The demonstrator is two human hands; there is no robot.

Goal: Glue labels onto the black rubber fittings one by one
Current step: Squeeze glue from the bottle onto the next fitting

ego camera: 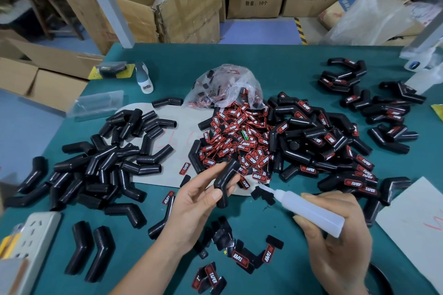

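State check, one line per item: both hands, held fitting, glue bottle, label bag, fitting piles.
left hand: grips an unlabelled fitting
right hand: grips the glue bottle
glue bottle: tilted, nozzle toward the fitting
label bag: open, labels spilled out
left pile: unlabelled
right pile: labelled

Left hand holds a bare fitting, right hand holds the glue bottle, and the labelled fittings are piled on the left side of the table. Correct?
Not quite. The head view shows the labelled fittings piled on the right side of the table; the left pile is bare. The rest holds: left hand holds a bare fitting, right hand holds the glue bottle.
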